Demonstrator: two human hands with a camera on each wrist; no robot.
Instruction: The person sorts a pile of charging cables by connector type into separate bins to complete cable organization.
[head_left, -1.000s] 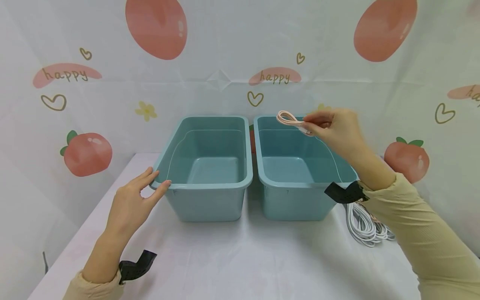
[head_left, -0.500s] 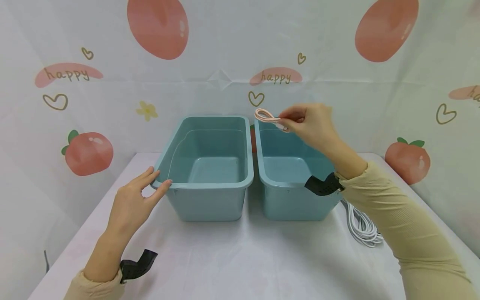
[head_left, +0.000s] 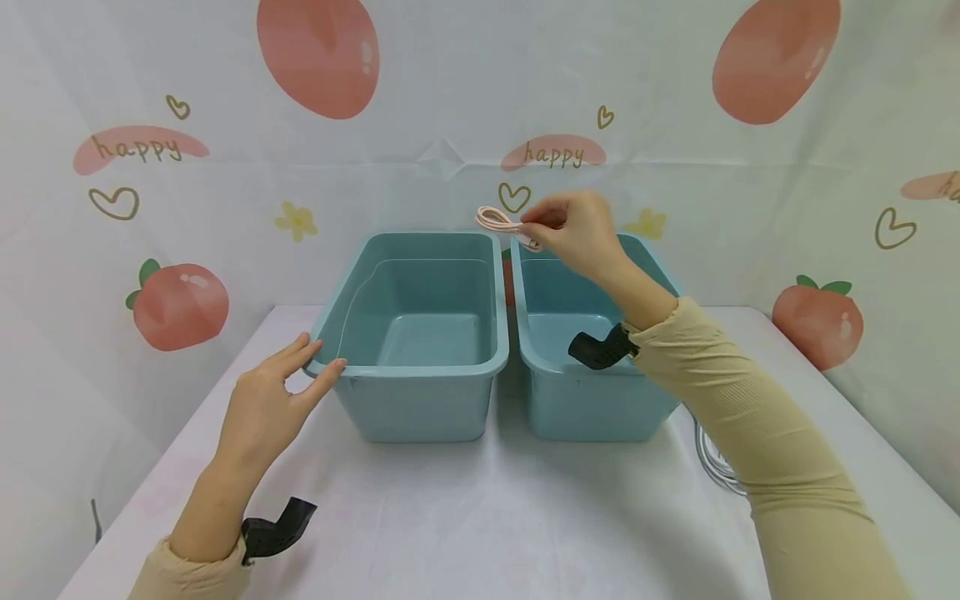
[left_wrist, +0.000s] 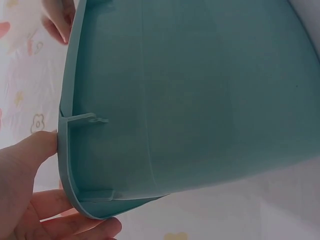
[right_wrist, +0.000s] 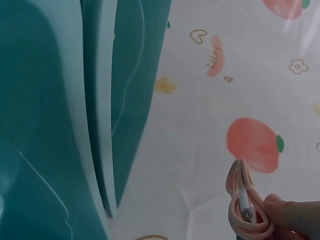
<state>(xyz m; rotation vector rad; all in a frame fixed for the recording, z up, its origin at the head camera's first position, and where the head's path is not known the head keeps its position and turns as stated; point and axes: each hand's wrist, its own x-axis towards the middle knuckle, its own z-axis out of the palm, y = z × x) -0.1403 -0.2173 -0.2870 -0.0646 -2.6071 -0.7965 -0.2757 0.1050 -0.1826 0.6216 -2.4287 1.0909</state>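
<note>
My right hand pinches a small coiled pale-pink cable between thumb and fingers. The cable hangs in the air above the back of the gap between two blue-green plastic tubs. In the right wrist view, a white connector shows within the cable's loops. At the left tub's front left corner, my left hand holds the rim, thumb on the front edge and fingers on the side. The right tub stands beside it, partly covered by my right forearm.
Grey-white coiled cable lies on the table right of the right tub, mostly hidden behind my sleeve. Both tubs stand on a white-covered table. A printed cloth hangs behind them. A black strap sits on each wrist.
My right hand has carried the pink cable leftward and slightly up, from over the right tub toward the left one. My left hand keeps its place on the rim.
</note>
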